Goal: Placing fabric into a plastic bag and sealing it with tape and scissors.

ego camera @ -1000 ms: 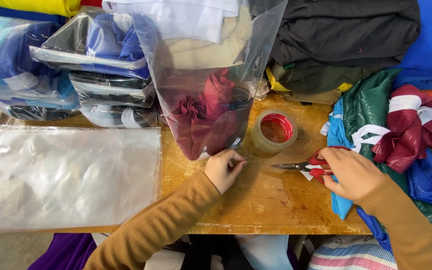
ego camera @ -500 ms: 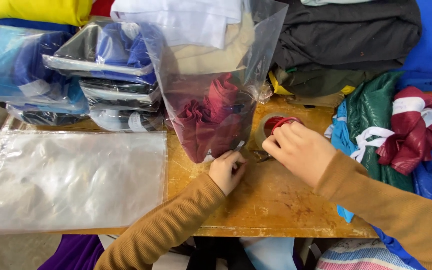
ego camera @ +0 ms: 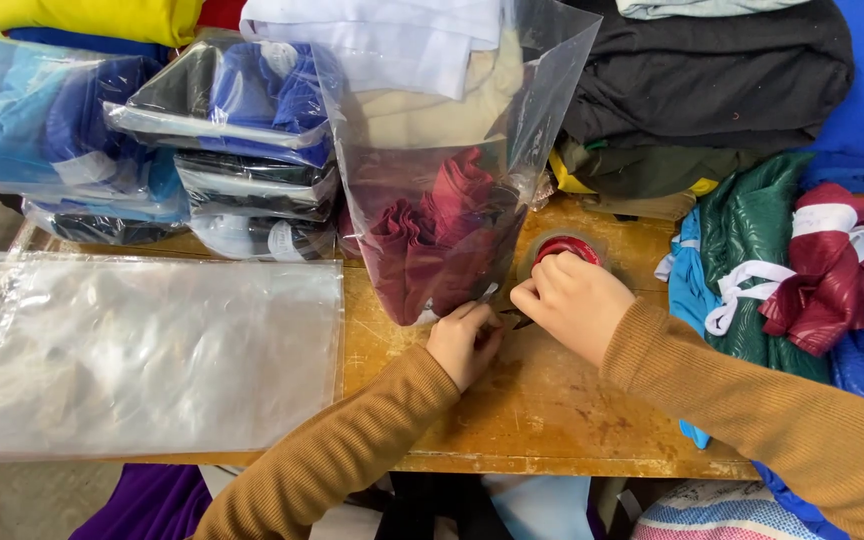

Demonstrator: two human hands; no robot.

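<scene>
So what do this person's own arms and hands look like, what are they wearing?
Both arms are covered to the wrist by long sleeves of a ribbed, mustard-brown knit, the left sleeve and the right sleeve matching. The cuffs sit snug at the wrists. The left hand and right hand are bare: no gloves, rings, watch or bracelets show.

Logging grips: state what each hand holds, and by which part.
Left hand pinches the clear bag of maroon cloth at its bottom corner. Right hand meets it there; whether it holds anything cannot be told.
</scene>
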